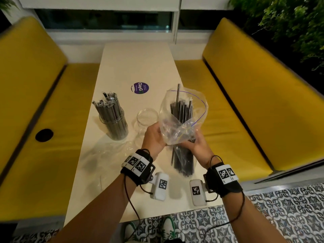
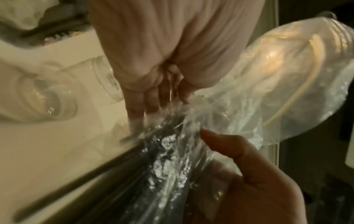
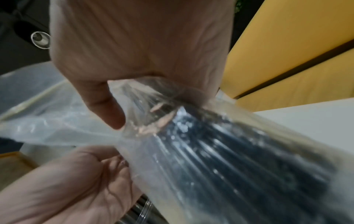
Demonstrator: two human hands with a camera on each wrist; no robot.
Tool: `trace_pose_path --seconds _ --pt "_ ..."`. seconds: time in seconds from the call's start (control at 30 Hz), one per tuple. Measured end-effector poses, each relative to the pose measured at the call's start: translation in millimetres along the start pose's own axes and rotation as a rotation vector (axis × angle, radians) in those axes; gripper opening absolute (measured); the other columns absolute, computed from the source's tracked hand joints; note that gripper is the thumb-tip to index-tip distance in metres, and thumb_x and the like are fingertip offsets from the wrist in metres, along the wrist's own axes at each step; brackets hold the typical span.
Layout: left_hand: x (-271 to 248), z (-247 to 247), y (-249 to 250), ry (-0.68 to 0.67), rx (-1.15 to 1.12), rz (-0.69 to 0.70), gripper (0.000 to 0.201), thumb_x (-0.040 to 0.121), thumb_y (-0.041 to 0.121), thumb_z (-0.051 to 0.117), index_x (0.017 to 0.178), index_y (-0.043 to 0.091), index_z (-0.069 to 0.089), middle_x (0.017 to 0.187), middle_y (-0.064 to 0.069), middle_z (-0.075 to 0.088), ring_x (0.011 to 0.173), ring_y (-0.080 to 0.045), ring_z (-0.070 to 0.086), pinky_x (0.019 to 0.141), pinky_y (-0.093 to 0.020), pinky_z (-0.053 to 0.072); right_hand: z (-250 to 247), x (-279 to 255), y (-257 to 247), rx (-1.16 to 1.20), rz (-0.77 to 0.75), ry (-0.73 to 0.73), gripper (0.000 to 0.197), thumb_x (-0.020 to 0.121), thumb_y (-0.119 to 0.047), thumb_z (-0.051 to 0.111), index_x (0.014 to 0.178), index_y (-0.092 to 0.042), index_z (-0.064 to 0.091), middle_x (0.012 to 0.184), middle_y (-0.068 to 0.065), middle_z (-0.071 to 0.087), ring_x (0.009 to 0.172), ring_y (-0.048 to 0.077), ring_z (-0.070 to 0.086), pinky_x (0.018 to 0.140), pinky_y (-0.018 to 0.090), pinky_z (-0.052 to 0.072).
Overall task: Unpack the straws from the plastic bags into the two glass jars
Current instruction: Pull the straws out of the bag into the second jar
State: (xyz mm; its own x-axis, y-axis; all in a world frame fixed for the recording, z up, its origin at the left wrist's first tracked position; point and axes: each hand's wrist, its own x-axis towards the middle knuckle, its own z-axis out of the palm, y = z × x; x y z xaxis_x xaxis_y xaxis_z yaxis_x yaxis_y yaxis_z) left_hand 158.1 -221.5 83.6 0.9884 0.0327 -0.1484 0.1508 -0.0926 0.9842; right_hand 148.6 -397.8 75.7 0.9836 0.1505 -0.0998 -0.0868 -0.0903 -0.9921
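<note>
Both hands, left [image 1: 154, 137] and right [image 1: 194, 143], grip closed around the bag [image 1: 182, 118] of straws [image 1: 182, 109] above the surface [image 1: 133, 67]; second bag being emptied, next requiring transfer into the empty jar [image 1: 147, 116] beside the full jar [image 1: 114, 123].

My bare forearms, a black strap on each wrist [image 1: 138, 165] with white square-code tags, a white camera box [image 1: 159, 185] under each, thin black cables trailing down, white and green shoes [image 1: 167, 228] below
</note>
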Motion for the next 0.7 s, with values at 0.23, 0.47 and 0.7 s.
trace_pose_path --seconds 0.23,0.47,0.7 --pt "3 2 3 -0.008 -0.204 -0.152 0.065 0.099 0.003 0.067 0.154 0.030 0.045 0.132 -0.007 0.072 0.112 -0.031 0.074 0.066 -0.039 0.065 9 2 -2 0.228 -0.051 0.168 0.066 0.078 -0.027 0.069 0.139 -0.015 0.048 0.125 0.001 0.068 0.118 0.019 0.067 0.100 0.041 0.054" --pt "-7 -10 26 -0.041 -0.140 -0.188 0.076 0.088 0.072 0.045 0.117 0.009 0.075 0.125 -0.007 0.076 0.115 -0.019 0.069 0.094 -0.046 0.056 14 0 -13 0.144 -0.079 0.107 0.040 0.083 -0.030 0.064 0.124 -0.032 0.060 0.105 -0.027 0.074 0.096 -0.006 0.070 0.084 0.021 0.057" --pt "0 -11 15 0.027 -0.159 -0.057 0.059 0.098 0.016 0.060 0.152 0.039 0.051 0.133 -0.002 0.070 0.111 -0.019 0.074 0.100 -0.048 0.061 20 1 -16 0.127 -0.116 0.098 0.047 0.083 -0.017 0.059 0.111 -0.052 0.069 0.114 -0.008 0.076 0.106 0.018 0.072 0.094 0.043 0.056"
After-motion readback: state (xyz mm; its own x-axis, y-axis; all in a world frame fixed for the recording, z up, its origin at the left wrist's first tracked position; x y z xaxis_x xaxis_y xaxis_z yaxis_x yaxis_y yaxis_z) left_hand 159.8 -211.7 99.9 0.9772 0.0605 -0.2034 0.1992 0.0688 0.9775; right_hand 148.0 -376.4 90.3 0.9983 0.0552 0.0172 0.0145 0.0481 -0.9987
